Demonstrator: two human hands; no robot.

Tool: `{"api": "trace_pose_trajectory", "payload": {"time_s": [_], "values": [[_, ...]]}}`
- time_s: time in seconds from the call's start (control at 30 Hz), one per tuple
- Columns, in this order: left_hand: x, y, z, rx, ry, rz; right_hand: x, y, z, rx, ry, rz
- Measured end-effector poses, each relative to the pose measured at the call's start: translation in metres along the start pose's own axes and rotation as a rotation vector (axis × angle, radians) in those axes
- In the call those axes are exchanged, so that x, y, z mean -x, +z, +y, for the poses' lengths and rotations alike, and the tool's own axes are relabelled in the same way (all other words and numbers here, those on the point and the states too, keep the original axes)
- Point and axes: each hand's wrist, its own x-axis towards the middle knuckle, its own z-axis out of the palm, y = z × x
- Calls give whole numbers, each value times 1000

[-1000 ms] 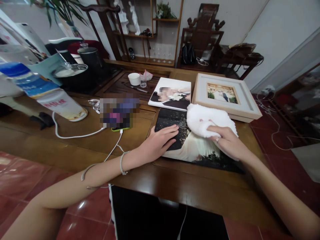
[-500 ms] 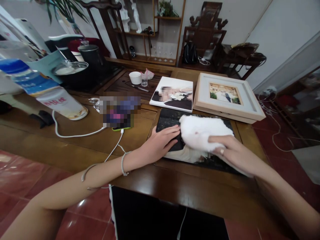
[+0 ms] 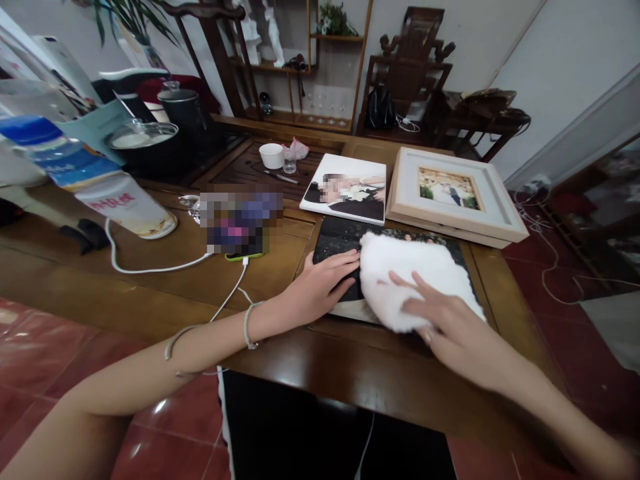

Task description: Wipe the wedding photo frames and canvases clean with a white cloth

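A dark photo panel [image 3: 334, 239] lies flat on the wooden table, with small heads of people showing at its far edge. My left hand [image 3: 320, 283] rests on the panel's left side, fingers stretched out over its surface and the thumb at its outer edge. A fluffy white cloth [image 3: 400, 260] covers most of the panel's middle and right. My right hand [image 3: 447, 327], slightly blurred, holds the cloth against the panel near the front edge. Some of its fingers lie spread on top, while others are tucked into a fold.
Behind the panel lie a white-edged photo print [image 3: 345, 188] and a pale wooden picture frame [image 3: 457, 193]. To the left are a phone [image 3: 245, 255] on a white cable, a tall blue-and-white package [image 3: 100, 180], a lidded pan [image 3: 143, 147] and a white cup [image 3: 271, 156].
My right hand has drawn the cloth nearer to the front edge, and the cloth now lies more spread out. More of the panel's far edge shows. My left hand stays in place.
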Motion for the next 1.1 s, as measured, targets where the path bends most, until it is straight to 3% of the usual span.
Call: {"api": "trace_pose_trajectory", "payload": {"time_s": [0.13, 0.27, 0.4, 0.47, 0.63, 0.73, 0.83, 0.9, 1.0, 1.1], "values": [[0, 1, 0, 8, 1, 11, 48, 0, -36, -13, -54, -104], [0, 3, -2, 7, 2, 30, 61, -1, -27, -71, -4, -128], [0, 4, -3, 35, 6, 48, 33, -3, 13, -68, 194, 56], [-1, 4, -3, 80, 1, 81, 9, -3, 27, -40, 227, 147], [-5, -2, -5, 274, 7, 354, -43, 11, 20, 72, 29, 231], [-8, -5, -7, 312, -23, 452, -51, 21, -2, 51, -163, 139], [-8, -4, -9, 315, -36, 456, -39, 21, -26, -46, -323, -33], [-7, -3, -9, 308, -34, 447, -23, 15, -38, -106, -356, -134], [-5, 0, -6, 292, -14, 381, 6, 5, -43, -158, -288, -175], [-2, 2, -1, 218, -34, 221, 32, 0, -28, -155, -91, -70]]}}
